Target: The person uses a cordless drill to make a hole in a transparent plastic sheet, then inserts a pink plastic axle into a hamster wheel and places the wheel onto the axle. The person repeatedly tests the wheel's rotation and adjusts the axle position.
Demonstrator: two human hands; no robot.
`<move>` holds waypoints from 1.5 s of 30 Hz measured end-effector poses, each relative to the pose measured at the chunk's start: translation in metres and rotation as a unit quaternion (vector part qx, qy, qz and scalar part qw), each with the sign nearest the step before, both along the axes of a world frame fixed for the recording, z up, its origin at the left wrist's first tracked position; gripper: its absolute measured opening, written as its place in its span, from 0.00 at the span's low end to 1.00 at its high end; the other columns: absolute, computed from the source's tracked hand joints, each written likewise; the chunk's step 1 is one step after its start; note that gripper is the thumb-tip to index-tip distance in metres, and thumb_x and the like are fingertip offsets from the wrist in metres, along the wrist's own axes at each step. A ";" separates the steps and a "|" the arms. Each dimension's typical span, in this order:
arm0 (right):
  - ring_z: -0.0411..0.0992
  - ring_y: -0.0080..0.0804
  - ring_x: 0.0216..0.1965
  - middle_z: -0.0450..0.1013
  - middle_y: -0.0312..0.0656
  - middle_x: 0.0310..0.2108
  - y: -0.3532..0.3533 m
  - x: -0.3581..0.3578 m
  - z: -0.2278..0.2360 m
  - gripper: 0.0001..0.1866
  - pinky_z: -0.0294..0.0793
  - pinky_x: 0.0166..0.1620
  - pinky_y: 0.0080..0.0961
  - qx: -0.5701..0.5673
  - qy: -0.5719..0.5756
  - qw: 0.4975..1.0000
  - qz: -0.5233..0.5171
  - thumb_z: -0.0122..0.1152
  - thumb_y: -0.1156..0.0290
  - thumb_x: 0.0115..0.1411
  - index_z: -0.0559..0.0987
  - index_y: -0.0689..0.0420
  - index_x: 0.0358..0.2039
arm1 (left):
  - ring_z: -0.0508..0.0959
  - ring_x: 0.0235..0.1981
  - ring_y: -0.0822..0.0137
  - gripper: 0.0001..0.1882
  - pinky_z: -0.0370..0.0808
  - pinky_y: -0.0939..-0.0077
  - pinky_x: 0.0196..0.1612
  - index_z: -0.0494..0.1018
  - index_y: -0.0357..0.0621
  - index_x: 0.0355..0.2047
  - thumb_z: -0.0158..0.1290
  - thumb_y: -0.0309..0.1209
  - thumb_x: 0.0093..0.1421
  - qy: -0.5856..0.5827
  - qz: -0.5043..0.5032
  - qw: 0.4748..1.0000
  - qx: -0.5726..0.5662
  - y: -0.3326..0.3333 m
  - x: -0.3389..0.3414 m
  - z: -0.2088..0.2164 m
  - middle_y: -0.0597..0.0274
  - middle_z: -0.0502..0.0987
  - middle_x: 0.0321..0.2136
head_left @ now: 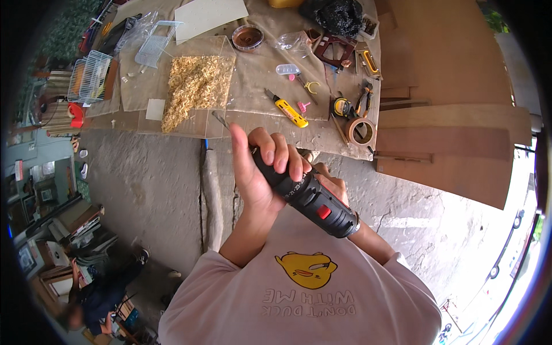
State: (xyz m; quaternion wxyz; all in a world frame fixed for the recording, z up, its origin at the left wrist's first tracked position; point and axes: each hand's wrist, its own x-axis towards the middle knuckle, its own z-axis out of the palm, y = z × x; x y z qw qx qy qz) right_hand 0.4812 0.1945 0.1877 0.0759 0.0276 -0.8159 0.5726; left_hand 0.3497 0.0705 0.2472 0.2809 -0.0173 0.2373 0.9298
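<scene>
In front of my chest is a black cordless drill (313, 202) with a red slider on its body, tilted so its front points up and to the left. A metal drill bit (219, 119) shows beyond the thumb of my left hand (259, 167). That hand's fingers curl over the drill's front end, covering the chuck. Behind the drill body, my right hand (333, 183) is closed around it; the handle and most of those fingers are hidden. Past the drill, a yellow utility knife (290, 112) lies on the cloth-covered table (259, 86).
Wood shavings (198, 80) lie on a clear sheet. At the table's right corner are a tape roll (361, 132), a tape measure (342, 107) and pliers (364, 98). A round tub (248, 38) stands farther back. Wooden boards (454, 126) flank the right. Another person (106, 299) is lower left.
</scene>
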 end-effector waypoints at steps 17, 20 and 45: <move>0.81 0.49 0.34 0.79 0.51 0.34 0.137 0.019 -0.103 0.18 0.79 0.40 0.35 -0.016 -0.126 0.988 -0.090 0.70 0.73 0.54 0.80 0.65 0.45 | 0.71 0.12 0.68 0.31 0.73 0.70 0.17 0.65 0.48 0.17 0.44 0.56 0.72 0.007 -0.092 0.807 -0.584 0.092 -0.124 -0.196 0.65 0.68 0.12; 0.81 0.37 0.28 0.80 0.42 0.32 0.160 0.030 -0.109 0.19 0.80 0.34 0.30 -0.031 -0.153 0.979 -0.131 0.76 0.73 0.51 0.81 0.62 0.43 | 0.75 0.12 0.68 0.38 0.69 0.70 0.12 0.69 0.39 0.15 0.44 0.59 0.71 0.007 -0.178 0.737 -0.652 0.097 -0.142 -0.251 0.60 0.72 0.13; 0.83 0.31 0.36 0.84 0.43 0.36 0.231 0.003 -0.087 0.10 0.79 0.41 0.26 0.049 -0.145 0.976 -0.152 0.70 0.78 0.58 0.84 0.61 0.42 | 0.75 0.54 0.50 0.29 0.75 0.59 0.55 0.72 0.50 0.57 0.64 0.24 0.54 0.525 -0.015 0.441 -0.727 0.127 -0.208 -0.292 0.56 0.73 0.54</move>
